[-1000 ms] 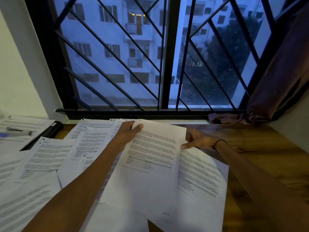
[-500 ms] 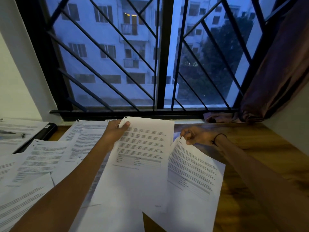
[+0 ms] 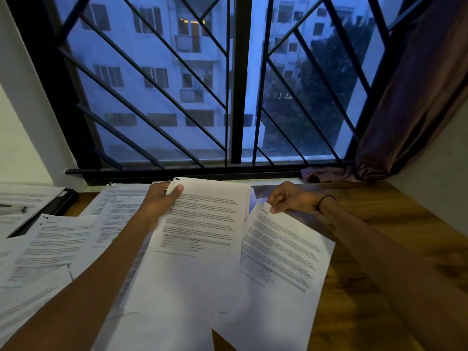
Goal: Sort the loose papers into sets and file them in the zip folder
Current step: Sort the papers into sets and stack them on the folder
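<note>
over desk (image 3: 395,224), both hands pinch papers (image 3: 200,239)

A: Take the held sheet (image 3: 202,239) as your landmark. What lies to its left?

B: Your left hand (image 3: 162,201) grips its far left corner. Loose papers (image 3: 58,239) spread left of it on the table (image 3: 379,224), and the folder (image 3: 60,201) lies further left, under more sheets.

A: And to its right?

B: A second sheet (image 3: 286,254) lies just beside it, partly tucked beneath its right edge. Your right hand (image 3: 288,198) pinches that sheet's far corner. The window (image 3: 235,84) stands behind both.
</note>
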Demonstrator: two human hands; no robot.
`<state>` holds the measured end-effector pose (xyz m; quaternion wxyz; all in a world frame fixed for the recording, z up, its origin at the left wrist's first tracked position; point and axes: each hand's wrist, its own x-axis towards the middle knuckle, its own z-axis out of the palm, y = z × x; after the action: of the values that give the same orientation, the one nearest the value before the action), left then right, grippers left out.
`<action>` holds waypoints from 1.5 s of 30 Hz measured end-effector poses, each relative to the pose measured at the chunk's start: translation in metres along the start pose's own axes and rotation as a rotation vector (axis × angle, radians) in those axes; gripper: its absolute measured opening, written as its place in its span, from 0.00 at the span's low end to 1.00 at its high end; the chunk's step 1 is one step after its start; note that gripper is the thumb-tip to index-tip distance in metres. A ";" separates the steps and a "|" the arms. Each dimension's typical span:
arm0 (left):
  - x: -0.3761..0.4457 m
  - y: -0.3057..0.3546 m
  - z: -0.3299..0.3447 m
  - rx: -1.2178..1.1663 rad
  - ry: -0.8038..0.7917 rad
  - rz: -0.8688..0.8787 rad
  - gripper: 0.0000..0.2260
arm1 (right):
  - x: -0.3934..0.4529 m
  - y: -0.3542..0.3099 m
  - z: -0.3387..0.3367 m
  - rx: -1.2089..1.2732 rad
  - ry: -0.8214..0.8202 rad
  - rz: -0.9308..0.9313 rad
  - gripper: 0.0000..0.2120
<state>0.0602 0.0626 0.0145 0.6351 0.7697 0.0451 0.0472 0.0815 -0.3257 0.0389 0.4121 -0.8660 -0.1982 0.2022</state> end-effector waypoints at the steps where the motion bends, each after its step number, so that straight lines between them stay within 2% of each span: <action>1: -0.001 0.001 0.001 -0.007 -0.003 0.002 0.09 | 0.000 0.000 -0.001 0.001 0.008 -0.001 0.09; 5: -0.003 0.003 0.004 -0.027 -0.001 0.012 0.09 | -0.001 -0.004 -0.004 0.013 0.041 -0.017 0.10; 16: -0.005 0.004 0.005 -0.020 0.002 0.057 0.09 | -0.009 -0.017 -0.011 0.017 0.002 -0.051 0.13; 25: -0.007 0.006 0.000 -0.104 -0.006 0.088 0.08 | -0.013 -0.024 -0.022 -0.038 0.033 -0.040 0.05; 29: -0.009 0.015 -0.003 -0.141 0.022 0.121 0.06 | -0.012 -0.031 -0.039 -0.278 0.078 0.025 0.03; 31: -0.009 0.019 -0.006 -0.152 0.035 0.141 0.07 | -0.007 -0.035 -0.050 -0.538 0.102 0.050 0.12; 32: -0.008 0.020 -0.008 -0.154 0.042 0.145 0.09 | -0.005 -0.038 -0.055 -0.671 0.137 0.055 0.12; 34: -0.007 0.021 -0.011 -0.159 0.050 0.150 0.11 | -0.002 -0.044 -0.066 -0.793 0.265 0.044 0.05; 36: -0.008 0.023 -0.011 -0.172 0.048 0.158 0.11 | 0.003 -0.056 -0.074 -0.747 0.378 0.001 0.04; 38: -0.010 0.025 -0.008 -0.183 0.038 0.169 0.11 | 0.010 -0.075 -0.074 -0.667 0.428 -0.082 0.12; 40: -0.011 0.029 -0.002 -0.185 0.016 0.172 0.11 | 0.018 -0.092 -0.069 -0.639 0.422 -0.155 0.12; 42: -0.012 0.033 0.004 -0.194 -0.003 0.177 0.12 | 0.028 -0.108 -0.060 -0.615 0.402 -0.199 0.05; 45: -0.014 0.040 0.014 -0.184 -0.019 0.209 0.12 | 0.043 -0.129 -0.044 -0.547 0.342 -0.258 0.08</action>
<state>0.0482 0.0399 0.0508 0.6951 0.7091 -0.0460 0.1095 0.1173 -0.2563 0.1585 0.2142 -0.9335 -0.2811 -0.0601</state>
